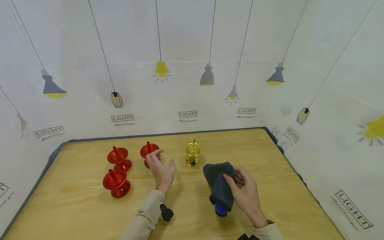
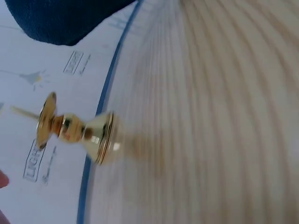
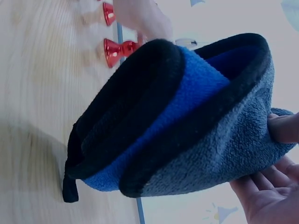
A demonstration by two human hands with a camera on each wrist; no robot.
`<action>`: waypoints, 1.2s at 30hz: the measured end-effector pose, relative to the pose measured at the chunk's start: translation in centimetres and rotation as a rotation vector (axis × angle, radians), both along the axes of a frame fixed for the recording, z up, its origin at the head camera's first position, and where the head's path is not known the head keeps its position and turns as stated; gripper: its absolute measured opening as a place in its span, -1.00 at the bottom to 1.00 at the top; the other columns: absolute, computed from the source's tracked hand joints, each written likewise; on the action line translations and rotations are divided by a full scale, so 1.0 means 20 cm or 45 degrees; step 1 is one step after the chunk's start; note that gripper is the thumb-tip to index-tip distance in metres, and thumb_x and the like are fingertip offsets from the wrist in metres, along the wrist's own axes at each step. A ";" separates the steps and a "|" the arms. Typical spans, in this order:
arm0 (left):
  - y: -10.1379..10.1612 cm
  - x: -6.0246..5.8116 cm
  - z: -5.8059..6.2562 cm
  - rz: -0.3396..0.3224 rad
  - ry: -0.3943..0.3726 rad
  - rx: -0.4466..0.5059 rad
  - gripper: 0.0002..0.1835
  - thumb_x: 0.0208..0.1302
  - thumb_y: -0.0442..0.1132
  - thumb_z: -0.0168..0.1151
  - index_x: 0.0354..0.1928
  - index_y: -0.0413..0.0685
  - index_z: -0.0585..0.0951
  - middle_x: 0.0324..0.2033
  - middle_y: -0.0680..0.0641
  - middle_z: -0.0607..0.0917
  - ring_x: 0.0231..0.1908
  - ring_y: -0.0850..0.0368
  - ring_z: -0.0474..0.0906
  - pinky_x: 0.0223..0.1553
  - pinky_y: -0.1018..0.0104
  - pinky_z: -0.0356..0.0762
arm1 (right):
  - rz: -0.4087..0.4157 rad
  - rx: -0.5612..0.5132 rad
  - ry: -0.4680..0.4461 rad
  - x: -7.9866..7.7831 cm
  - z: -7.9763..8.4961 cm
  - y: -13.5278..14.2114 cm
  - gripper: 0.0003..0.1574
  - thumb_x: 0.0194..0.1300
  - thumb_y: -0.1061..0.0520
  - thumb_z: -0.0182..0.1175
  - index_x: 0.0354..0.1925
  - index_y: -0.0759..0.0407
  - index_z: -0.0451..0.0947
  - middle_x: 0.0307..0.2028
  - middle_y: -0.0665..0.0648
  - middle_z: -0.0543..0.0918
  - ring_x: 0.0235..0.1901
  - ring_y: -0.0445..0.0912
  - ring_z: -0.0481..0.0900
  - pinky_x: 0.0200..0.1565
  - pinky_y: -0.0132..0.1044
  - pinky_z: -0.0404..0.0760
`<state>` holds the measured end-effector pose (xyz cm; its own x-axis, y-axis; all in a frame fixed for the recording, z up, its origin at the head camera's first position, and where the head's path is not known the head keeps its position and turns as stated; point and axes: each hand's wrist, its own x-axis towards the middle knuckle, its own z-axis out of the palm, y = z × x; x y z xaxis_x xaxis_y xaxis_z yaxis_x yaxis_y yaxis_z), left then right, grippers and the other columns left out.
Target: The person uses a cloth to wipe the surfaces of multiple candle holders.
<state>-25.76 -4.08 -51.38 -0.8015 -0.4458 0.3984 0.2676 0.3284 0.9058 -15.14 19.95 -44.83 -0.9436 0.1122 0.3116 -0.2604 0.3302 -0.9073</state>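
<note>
My right hand [image 1: 247, 193] pinches a folded grey-and-blue cloth [image 1: 220, 183] with black edging above the table, thumb on one side and fingers on the other. The cloth's blue inner face shows between its folds in the right wrist view. My left hand [image 1: 163, 171] is raised with thumb and fingers apart, nothing between them. Its fingers overlap a red candle holder [image 1: 149, 149] in the head view; whether they touch it I cannot tell. A shiny gold candle holder [image 1: 193, 153] with a thin central rod stands upright between the two hands, farther back.
Two more red candle holders, a rear one [image 1: 117, 155] and a front one [image 1: 115, 180], stand close together at the left. The wooden table [image 1: 75, 200] has a dark blue edge. White sheeting [image 1: 180, 36] printed with lamps rises behind and beside it.
</note>
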 end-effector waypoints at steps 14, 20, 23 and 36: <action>-0.30 -0.08 -0.13 0.242 -0.269 0.594 0.09 0.09 -0.54 0.42 0.50 -0.09 -0.10 0.42 -0.43 0.22 0.44 -0.28 0.22 0.42 -0.15 0.27 | 0.172 -0.081 -0.041 0.03 -0.01 -0.18 -0.75 0.30 0.32 0.35 -0.05 0.22 0.62 -0.14 0.21 0.78 -0.20 -0.21 0.77 -0.23 -0.35 0.73; -0.30 -0.06 -0.10 0.171 -0.364 0.469 -0.25 0.13 -0.48 0.42 0.33 -0.31 0.27 0.30 -0.40 0.47 0.33 -0.28 0.42 0.35 -0.13 0.39 | 0.133 -0.067 -0.045 0.01 -0.01 -0.22 -0.76 0.28 0.29 0.37 -0.07 0.17 0.65 -0.16 0.16 0.77 -0.20 -0.20 0.77 -0.20 -0.38 0.72; -0.25 -0.01 -0.05 0.035 -0.282 0.379 -0.37 0.15 -0.43 0.47 0.24 -0.31 0.41 0.19 -0.35 0.59 0.23 -0.24 0.54 0.25 -0.11 0.52 | 0.104 -0.044 -0.006 0.00 0.00 -0.23 -0.76 0.28 0.27 0.39 -0.07 0.17 0.66 -0.16 0.16 0.78 -0.19 -0.19 0.77 -0.18 -0.38 0.71; -0.21 0.30 0.24 -0.584 0.260 -0.343 -0.50 0.00 -0.38 0.59 0.03 0.01 0.66 -0.15 0.00 0.78 -0.17 0.11 0.73 -0.03 0.12 0.67 | 0.066 -0.228 0.001 -0.04 0.04 -0.29 -0.75 0.35 0.18 0.35 -0.05 0.28 0.64 -0.13 0.26 0.74 -0.17 -0.20 0.75 -0.17 -0.39 0.72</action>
<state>-19.70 -8.20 -46.55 -0.7837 0.0684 0.6174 0.5984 0.3499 0.7208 -15.94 14.23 -44.11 -0.9492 0.1169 0.2922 -0.2740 0.1494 -0.9500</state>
